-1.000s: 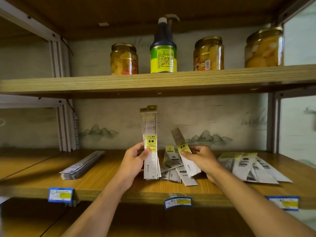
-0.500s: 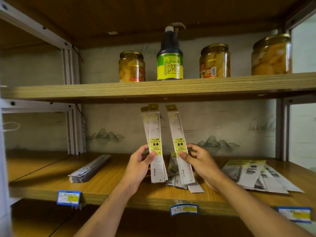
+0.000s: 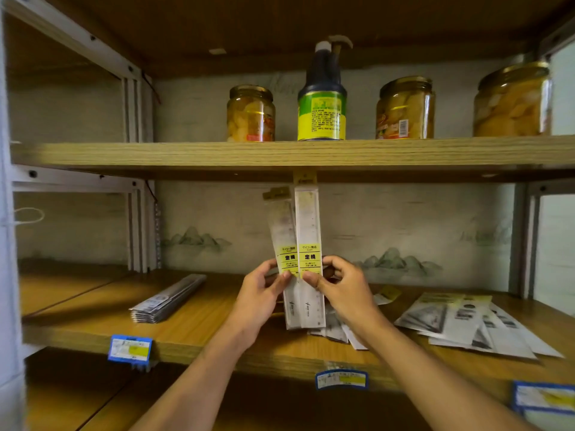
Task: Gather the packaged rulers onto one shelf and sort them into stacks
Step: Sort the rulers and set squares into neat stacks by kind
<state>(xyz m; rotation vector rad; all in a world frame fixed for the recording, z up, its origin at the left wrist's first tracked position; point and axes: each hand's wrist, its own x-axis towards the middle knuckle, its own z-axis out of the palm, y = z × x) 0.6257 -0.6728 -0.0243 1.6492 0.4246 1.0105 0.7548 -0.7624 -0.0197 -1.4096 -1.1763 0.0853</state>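
— Three glass jars (image 3: 250,115) are sitting on the upper shelf (image 3: 280,154), holding pale yellow fruit pieces, with a dark pump bottle (image 3: 322,101) standing between the first two.

— What are the hands doing?

— Both are pinching upright packaged rulers above the middle shelf (image 3: 193,346). The left hand (image 3: 259,298) is gripping a small bundle (image 3: 284,259); the right hand (image 3: 342,289) is pressing a single ruler (image 3: 308,231) beside it, edges touching. A neat stack (image 3: 168,298) is lying to the left, loose packets (image 3: 466,321) to the right.

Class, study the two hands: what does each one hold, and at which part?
The left hand pinches a bundle of packaged rulers at its yellow label; the right hand pinches a single packaged ruler at its label too.
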